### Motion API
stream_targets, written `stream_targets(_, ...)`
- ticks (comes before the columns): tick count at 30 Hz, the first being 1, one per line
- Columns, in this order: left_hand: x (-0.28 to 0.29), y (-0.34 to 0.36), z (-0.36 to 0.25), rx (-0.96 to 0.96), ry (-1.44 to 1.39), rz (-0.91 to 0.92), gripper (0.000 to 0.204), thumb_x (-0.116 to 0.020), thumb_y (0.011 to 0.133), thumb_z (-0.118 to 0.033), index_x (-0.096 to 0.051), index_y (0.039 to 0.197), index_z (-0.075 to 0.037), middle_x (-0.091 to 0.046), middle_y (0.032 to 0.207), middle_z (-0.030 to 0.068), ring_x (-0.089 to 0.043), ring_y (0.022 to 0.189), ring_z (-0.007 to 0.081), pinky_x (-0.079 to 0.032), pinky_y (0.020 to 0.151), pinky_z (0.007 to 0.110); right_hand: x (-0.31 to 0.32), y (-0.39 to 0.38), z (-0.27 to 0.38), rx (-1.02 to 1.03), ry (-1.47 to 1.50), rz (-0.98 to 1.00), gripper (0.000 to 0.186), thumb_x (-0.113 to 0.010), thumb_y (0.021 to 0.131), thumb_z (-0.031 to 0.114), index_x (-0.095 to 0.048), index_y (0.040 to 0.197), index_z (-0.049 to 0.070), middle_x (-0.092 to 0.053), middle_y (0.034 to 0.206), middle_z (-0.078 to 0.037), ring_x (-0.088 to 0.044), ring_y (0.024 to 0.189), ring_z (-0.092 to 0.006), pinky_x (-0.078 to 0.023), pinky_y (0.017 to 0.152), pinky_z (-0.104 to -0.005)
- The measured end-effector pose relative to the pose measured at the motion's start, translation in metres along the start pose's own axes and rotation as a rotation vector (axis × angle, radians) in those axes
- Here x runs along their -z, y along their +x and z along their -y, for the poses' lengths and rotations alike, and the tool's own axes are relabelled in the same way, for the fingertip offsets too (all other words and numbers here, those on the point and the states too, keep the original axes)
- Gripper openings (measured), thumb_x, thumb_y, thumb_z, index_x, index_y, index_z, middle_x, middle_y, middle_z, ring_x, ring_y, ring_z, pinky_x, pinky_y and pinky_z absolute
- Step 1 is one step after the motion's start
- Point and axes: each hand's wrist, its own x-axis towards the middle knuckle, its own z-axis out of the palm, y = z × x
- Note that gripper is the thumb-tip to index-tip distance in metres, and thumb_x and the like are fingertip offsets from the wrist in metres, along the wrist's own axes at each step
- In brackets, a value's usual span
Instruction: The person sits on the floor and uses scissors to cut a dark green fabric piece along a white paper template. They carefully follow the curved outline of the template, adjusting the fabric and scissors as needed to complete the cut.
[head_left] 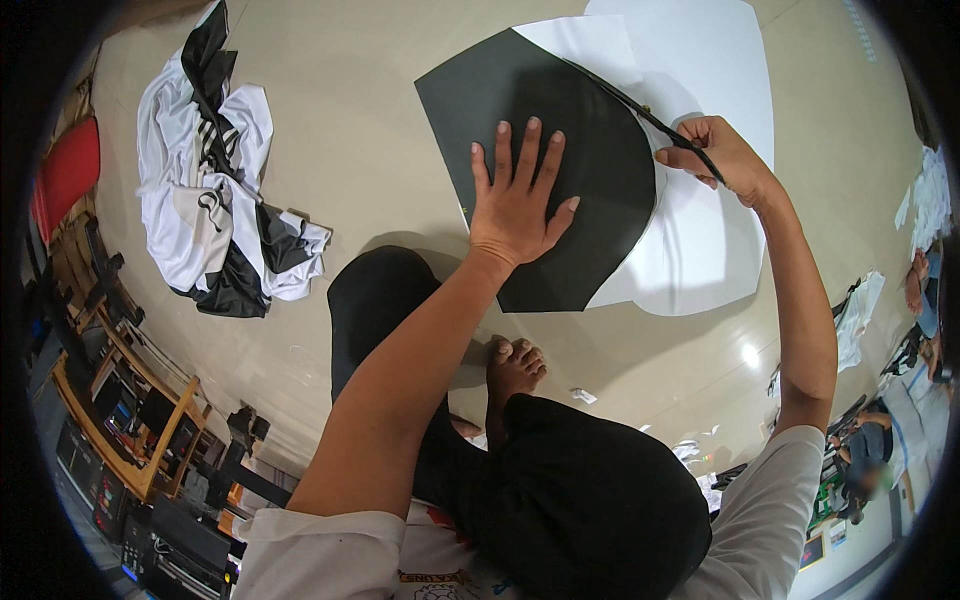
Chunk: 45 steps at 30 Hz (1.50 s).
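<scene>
My left hand [515, 205] lies flat with fingers spread on a dark grey sheet [600, 215] with a curved right edge. In my right hand [728, 155] is a long pair of black scissors [640, 108], its blades lying along the sheet's upper right edge. Beneath the dark sheet, white paper [690, 60] spreads out on the right, with curved and straight outlines. Whether the blades are apart cannot be made out.
A crumpled white and black garment [215, 210] lies on the tiled floor [340, 120] at left. My bare foot [515, 365] is near the sheet. A wooden frame [150, 440], black machines [170, 560] and a red seat [70, 175] line the left. Another person [865, 445] sits at far right.
</scene>
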Motion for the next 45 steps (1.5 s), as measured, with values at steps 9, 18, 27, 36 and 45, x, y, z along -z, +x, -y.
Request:
stream_targets(9, -0.002, 0.000, 0.000, 0.003, 0.002, 0.003, 0.078, -0.038, 0.109, -0.060, -0.034, 0.172, -0.014, -0.021, 0.180, 0.0211, -0.016, 0.164, 0.0522, -0.010, 0.127, 0.074, -0.001, 0.002, 0.006, 0.006, -0.062, -0.005, 0.043, -0.091, 0.083, 0.030, -0.057, 0.062, 0.015, -0.046, 0.050, 0.005, -0.037, 0.043, -0.0074, -0.022, 0.048, -0.0259)
stream_targets(18, 0.000, 0.000, 0.000, 0.003, 0.015, 0.006, 0.078, -0.039, 0.109, -0.060, -0.035, 0.172, -0.014, -0.022, 0.180, 0.0207, -0.017, 0.164, 0.0521, -0.011, 0.127, 0.075, 0.001, 0.001, 0.006, 0.017, -0.073, 0.021, 0.052, -0.087, 0.089, 0.020, -0.044, 0.061, 0.018, -0.041, 0.053, 0.007, -0.035, 0.045, -0.0049, -0.024, 0.048, -0.0262)
stream_targets(27, 0.000, 0.000, 0.000, 0.012, -0.003, 0.012, 0.078, -0.040, 0.109, -0.060, -0.034, 0.172, -0.014, -0.021, 0.180, 0.0203, -0.015, 0.164, 0.0519, -0.010, 0.126, 0.076, -0.004, 0.003, 0.017, -0.002, -0.132, -0.004, 0.053, -0.087, 0.089, 0.023, -0.043, 0.060, 0.019, -0.041, 0.051, 0.007, -0.035, 0.044, -0.0042, -0.024, 0.047, -0.0250)
stream_targets(36, -0.002, 0.000, 0.001, 0.008, -0.007, 0.012, 0.079, -0.039, 0.109, -0.061, -0.033, 0.173, -0.014, -0.019, 0.180, 0.0204, -0.013, 0.164, 0.0524, -0.009, 0.126, 0.076, -0.007, 0.005, 0.016, -0.042, -0.081, -0.001, 0.048, -0.086, 0.087, 0.024, -0.047, 0.061, 0.018, -0.043, 0.051, 0.006, -0.038, 0.045, -0.0051, -0.027, 0.046, -0.0245)
stream_targets(45, -0.001, 0.000, 0.000, 0.009, -0.009, 0.015, 0.079, -0.039, 0.109, -0.061, -0.032, 0.173, -0.014, -0.020, 0.180, 0.0204, -0.015, 0.164, 0.0525, -0.009, 0.126, 0.076, -0.006, 0.003, 0.015, -0.010, -0.063, 0.006, 0.050, -0.087, 0.089, 0.023, -0.045, 0.061, 0.018, -0.043, 0.052, 0.006, -0.037, 0.045, -0.0048, -0.025, 0.047, -0.0254)
